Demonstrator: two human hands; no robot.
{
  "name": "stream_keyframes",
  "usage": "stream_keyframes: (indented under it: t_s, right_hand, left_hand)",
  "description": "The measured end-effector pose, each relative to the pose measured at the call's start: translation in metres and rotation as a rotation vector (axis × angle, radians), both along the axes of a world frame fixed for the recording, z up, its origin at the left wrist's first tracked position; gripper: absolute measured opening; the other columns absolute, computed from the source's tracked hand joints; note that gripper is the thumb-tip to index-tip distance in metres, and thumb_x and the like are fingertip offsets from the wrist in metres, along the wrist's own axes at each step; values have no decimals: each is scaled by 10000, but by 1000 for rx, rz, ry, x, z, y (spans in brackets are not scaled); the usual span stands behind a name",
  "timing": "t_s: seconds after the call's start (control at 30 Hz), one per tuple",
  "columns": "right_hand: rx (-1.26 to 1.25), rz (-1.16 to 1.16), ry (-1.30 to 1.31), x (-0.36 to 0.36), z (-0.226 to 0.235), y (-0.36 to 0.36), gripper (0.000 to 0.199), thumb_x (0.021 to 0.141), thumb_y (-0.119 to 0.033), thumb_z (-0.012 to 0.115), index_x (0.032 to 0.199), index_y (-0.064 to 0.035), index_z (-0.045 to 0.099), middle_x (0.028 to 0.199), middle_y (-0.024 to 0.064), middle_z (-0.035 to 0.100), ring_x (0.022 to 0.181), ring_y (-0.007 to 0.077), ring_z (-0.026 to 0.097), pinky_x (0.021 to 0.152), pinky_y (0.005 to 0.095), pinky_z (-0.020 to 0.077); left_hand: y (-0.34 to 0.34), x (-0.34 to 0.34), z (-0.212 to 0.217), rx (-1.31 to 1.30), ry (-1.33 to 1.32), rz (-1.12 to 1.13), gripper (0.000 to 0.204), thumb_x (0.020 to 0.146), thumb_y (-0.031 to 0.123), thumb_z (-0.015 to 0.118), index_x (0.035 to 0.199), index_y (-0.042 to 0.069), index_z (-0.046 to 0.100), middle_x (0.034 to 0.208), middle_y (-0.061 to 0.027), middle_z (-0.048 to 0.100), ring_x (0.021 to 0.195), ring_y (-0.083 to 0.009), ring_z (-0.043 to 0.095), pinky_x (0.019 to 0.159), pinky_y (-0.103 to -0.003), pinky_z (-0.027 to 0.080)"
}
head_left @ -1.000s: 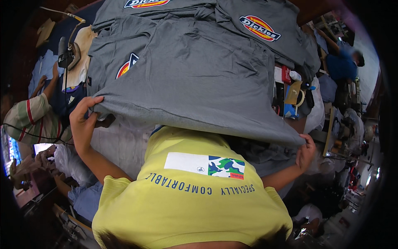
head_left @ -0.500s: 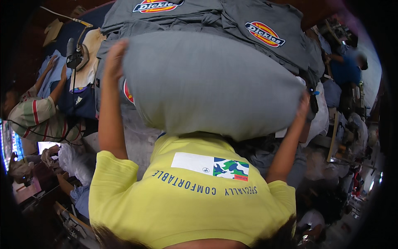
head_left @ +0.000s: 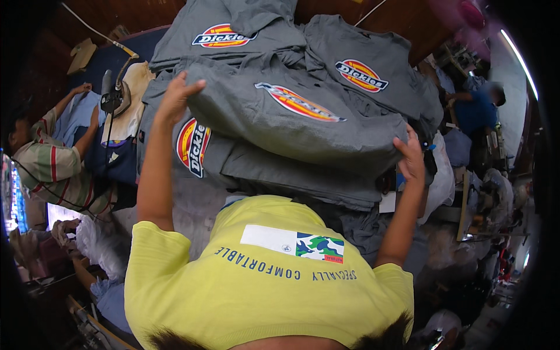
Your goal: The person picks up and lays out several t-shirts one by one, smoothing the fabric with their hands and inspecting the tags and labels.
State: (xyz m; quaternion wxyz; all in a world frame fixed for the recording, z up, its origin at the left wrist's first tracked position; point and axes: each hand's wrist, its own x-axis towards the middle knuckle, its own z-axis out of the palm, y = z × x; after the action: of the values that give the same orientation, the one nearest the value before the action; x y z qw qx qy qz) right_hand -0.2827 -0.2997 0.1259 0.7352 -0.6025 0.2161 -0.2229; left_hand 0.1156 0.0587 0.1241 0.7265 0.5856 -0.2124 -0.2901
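Observation:
A grey T-shirt (head_left: 251, 96) with a red, yellow and dark-blue oval print spreads in front of me, its near edge sagging over a grey pile (head_left: 303, 175). At its left edge is my left hand (head_left: 175, 102), with thumb and fingers apart against the cloth. On the opposite side my right hand (head_left: 412, 154) touches the right edge, fingers spread. Neither hand shows a firm grip. Below the left end of the shirt, another printed grey shirt (head_left: 185, 149) peeks out of the pile.
More printed grey shirts (head_left: 356, 55) lie behind. Leftward, an iron (head_left: 119, 99) stands beside cream cloth (head_left: 131, 84), near a co-worker in a striped shirt (head_left: 49, 154) handling light-blue fabric (head_left: 73, 116). A person in blue (head_left: 473, 114) is far right. White plastic (head_left: 441, 181) hangs right.
The grey T-shirt has come down and flattened toward the pile, and its print now shows. My left hand moved slightly down and right; my right hand lowered and its fingers spread.

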Motion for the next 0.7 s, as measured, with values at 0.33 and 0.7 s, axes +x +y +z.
stream_keyframes:
  t_s: [0.33, 0.7]
  right_hand:
    - [-285, -294, -497, -60, 123, -18, 481, 799, -133, 610, 1224, -33, 408, 1033, 175, 572, 934, 247, 580, 862, 367, 464]
    - [-309, -280, -690, 25, 140, -103, 312, 808, -58, 598, 1108, -42, 512, 965, 82, 593, 889, 171, 564, 789, 271, 444]
  left_hand:
    - [44, 12, 134, -589, -593, 153, 333, 900, 137, 466, 1173, -53, 476, 1150, -128, 542, 972, -138, 540, 889, -247, 401]
    - [-23, 53, 170, -311, -335, -180, 342, 897, 165, 481, 1183, -24, 486, 1078, -84, 567, 980, -131, 533, 845, -247, 413]
